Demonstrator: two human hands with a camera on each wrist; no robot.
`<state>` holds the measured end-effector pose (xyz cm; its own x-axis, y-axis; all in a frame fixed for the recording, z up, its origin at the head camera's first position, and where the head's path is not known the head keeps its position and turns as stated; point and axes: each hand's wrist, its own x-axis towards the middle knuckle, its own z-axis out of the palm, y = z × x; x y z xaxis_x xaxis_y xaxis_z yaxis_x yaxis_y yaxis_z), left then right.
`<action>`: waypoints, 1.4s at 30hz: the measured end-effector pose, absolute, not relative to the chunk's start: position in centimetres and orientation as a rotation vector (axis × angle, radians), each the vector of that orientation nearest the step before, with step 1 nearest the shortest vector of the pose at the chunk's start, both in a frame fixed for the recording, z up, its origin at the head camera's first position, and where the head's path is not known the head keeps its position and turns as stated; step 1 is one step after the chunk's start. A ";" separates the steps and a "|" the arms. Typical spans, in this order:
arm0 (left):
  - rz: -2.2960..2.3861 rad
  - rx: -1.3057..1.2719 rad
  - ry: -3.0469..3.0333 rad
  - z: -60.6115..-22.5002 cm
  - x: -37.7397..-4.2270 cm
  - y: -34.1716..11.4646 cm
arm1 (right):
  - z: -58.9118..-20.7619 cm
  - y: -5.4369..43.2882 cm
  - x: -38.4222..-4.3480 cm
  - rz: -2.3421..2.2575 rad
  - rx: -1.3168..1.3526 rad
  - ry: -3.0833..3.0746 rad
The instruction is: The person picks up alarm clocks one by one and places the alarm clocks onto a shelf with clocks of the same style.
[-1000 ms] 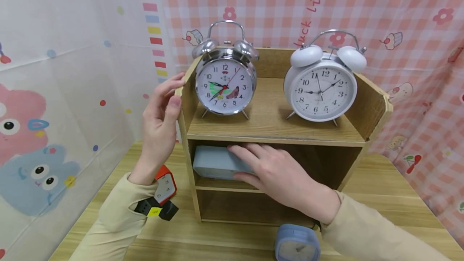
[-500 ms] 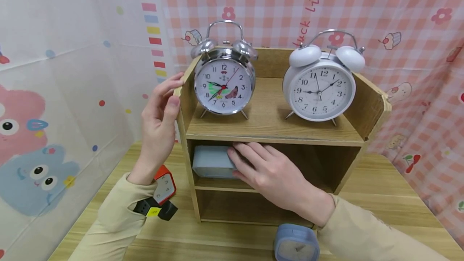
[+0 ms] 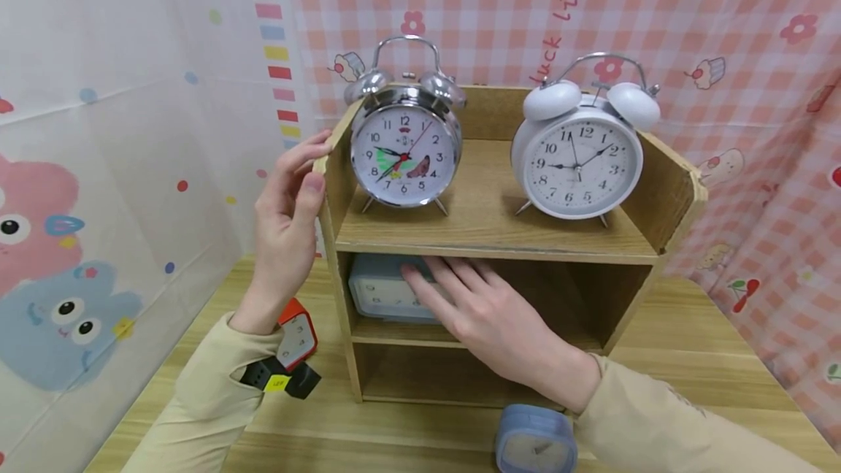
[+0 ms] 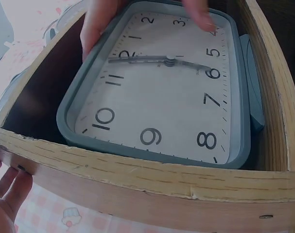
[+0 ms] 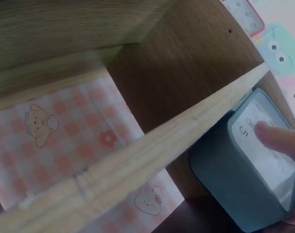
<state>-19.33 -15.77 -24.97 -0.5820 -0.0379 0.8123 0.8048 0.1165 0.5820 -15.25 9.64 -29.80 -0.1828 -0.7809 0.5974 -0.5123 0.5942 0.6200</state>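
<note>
A blue-grey alarm clock [image 3: 388, 298] stands at the left end of the wooden shelf unit's middle compartment. My right hand [image 3: 489, 309] holds it, fingers over its top and thumb on the white face, as the left wrist view shows on the same clock [image 4: 152, 102]. In the right wrist view its side and part of the face show, with the thumb [image 5: 278, 138] near the numerals. My left hand [image 3: 285, 228] rests against the outside of the unit's left side panel [image 3: 331, 159], fingertips near its top front edge.
On the top shelf stand a silver twin-bell alarm clock [image 3: 406, 155] and a white one [image 3: 578, 166]. A red-framed clock [image 3: 298, 338] lies on the table behind my left wrist. A blue clock [image 3: 535, 444] sits before the unit.
The blue-grey clock has tipped so its numbered face shows at the front. My right hand's fingers have shifted over its top. My left hand stays on the side panel.
</note>
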 end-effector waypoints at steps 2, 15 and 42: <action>-1.553 -0.751 -1.703 -25.0 -19.3 -15.8 | -29.9 9.7 -15.3 -0.372 1.031 -1.878; -1.535 -0.743 -1.712 -25.1 -19.5 -15.8 | -29.6 9.6 -15.9 -0.440 1.019 -2.010; -1.553 -0.751 -1.700 -25.0 -19.5 -15.8 | -29.1 9.3 -16.6 -0.363 1.036 -2.179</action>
